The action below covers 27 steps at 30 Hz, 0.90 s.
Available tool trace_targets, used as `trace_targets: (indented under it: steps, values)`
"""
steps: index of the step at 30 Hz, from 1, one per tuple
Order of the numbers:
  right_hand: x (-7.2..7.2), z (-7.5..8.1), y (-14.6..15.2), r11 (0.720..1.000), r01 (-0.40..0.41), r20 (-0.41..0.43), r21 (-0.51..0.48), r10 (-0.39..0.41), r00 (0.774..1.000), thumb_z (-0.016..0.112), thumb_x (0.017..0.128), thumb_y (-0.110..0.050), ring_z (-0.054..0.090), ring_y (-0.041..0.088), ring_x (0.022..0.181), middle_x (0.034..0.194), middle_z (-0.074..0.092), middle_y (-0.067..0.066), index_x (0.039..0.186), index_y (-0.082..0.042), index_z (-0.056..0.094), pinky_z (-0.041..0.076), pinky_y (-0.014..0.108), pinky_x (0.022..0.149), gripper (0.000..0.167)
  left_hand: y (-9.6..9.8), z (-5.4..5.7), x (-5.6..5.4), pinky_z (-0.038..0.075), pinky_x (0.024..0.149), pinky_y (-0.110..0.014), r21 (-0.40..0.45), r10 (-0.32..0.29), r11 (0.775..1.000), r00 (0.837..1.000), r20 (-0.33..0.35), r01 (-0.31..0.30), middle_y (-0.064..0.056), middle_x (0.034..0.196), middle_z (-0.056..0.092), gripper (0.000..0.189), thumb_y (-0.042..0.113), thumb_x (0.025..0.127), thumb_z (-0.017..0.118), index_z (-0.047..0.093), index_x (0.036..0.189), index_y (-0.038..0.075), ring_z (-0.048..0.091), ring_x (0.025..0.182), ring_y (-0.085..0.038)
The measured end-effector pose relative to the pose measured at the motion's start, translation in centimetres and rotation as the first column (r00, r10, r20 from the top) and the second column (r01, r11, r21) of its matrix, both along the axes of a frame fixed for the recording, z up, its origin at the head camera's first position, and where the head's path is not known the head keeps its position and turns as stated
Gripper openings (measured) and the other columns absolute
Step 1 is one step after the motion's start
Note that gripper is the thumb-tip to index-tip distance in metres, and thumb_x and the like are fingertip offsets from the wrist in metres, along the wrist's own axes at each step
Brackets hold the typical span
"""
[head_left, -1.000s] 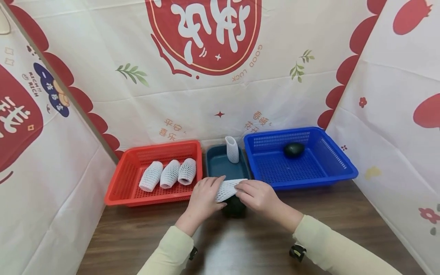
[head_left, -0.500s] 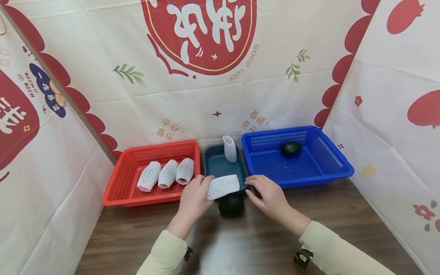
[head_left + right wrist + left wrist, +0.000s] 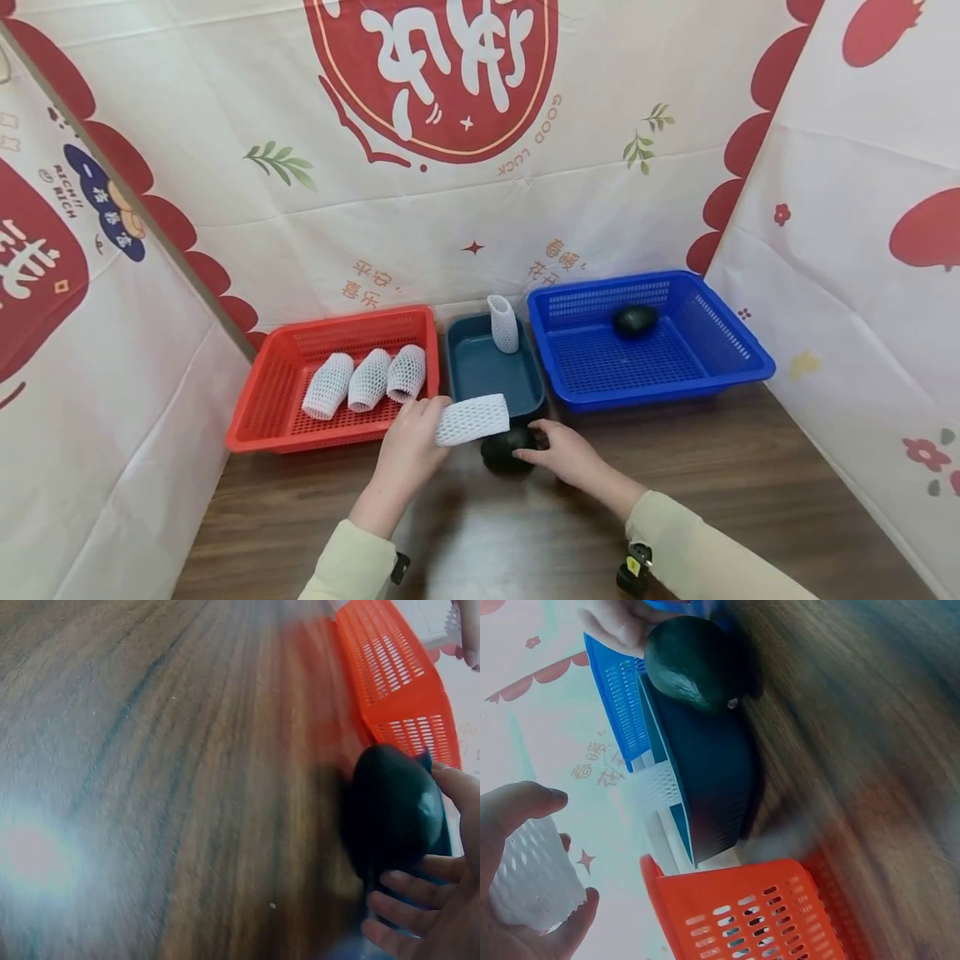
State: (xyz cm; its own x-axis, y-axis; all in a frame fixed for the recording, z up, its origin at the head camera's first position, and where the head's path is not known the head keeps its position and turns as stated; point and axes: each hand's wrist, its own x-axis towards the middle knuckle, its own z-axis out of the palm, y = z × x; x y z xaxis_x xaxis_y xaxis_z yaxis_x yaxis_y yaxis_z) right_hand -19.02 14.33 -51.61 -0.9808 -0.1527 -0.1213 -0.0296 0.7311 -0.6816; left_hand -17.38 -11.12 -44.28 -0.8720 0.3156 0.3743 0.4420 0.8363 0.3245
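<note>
the thumb and fingers of the left hand [image 3: 411, 442] grasp one end of a white, tubular foam mesh sleeve [image 3: 474, 419], its far end pointing right, toward the fruit. a light hold suits it best, i judge: pressed hard, such soft foam would probably flatten and its mouth close up. the thumb and fingers of the right hand [image 3: 566, 454] stand about the right side of a dark green, glossy, egg-shaped fruit [image 3: 504, 452]; whether they have tightened on it i cannot tell. the step in hand looks like taking hold of that fruit. skin this smooth may slip, so thumb and fingers should bear on opposite sides, at its widest part, before any lift. the fruit lies on the brown wood-grain table [image 3: 487, 533], just before the near wall of a teal rectangular tray [image 3: 495, 369], which could cramp the far fingers. a second mesh sleeve [image 3: 505, 325] stands tilted in that tray. to its left, three white mesh sleeves [image 3: 370, 381] lie in a red perforated plastic basket [image 3: 345, 329]; to its right, another dark fruit [image 3: 636, 320] lies in a blue perforated plastic basket [image 3: 600, 360].
</note>
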Motion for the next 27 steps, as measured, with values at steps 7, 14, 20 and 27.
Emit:
trace_targets:
  steps: [7,14,20,27]
  values:
    - [0.0,-1.6,-0.9,0.990,0.042,-0.030,-0.138,-0.046,0.998,0.086,0.072,-0.035,0.064,0.025,0.098,0.108,0.066,0.012,0.122,0.000,0.060,0.052,0.043,0.083,0.066,-0.6,-0.4,0.3,0.053,0.074,-0.036,-0.027,0.014,1.000,0.997,-0.077,-0.016,-0.004,0.098,0.064,0.045,0.021,0.074,0.085,0.060,0.110,0.012,0.058,0.082,-0.019]
    - [0.3,-1.8,-0.7,0.935,0.057,-0.042,-0.350,-0.077,0.996,0.092,0.065,-0.021,0.064,0.019,0.087,0.106,0.065,0.008,0.120,-0.004,0.061,0.054,0.033,0.071,0.065,-1.1,-0.1,0.4,0.055,0.076,-0.037,-0.018,0.044,0.999,0.998,-0.053,-0.045,-0.004,0.098,0.063,0.040,0.021,0.075,0.084,0.062,0.107,0.011,0.059,0.084,-0.018]
    - [1.1,1.0,0.7,0.867,-0.023,-0.066,-0.498,-0.011,0.998,0.088,0.072,-0.018,0.066,0.025,0.098,0.122,0.060,0.017,0.127,-0.005,0.058,0.055,0.033,0.081,0.064,-1.9,0.0,0.4,0.055,0.077,-0.037,-0.012,0.033,0.999,0.999,-0.015,-0.033,-0.005,0.098,0.068,0.039,0.021,0.076,0.084,0.061,0.107,0.013,0.061,0.083,-0.020]
    - [1.7,5.3,1.3,0.779,-0.018,-0.084,-0.627,-0.044,0.995,0.082,0.080,-0.018,0.062,0.028,0.109,0.127,0.054,0.019,0.133,-0.006,0.054,0.054,0.030,0.082,0.061,-2.9,-0.3,0.5,0.055,0.079,-0.038,-0.014,0.039,0.999,0.997,0.069,-0.038,-0.005,0.096,0.067,0.037,0.018,0.079,0.082,0.057,0.106,0.013,0.062,0.080,-0.019]
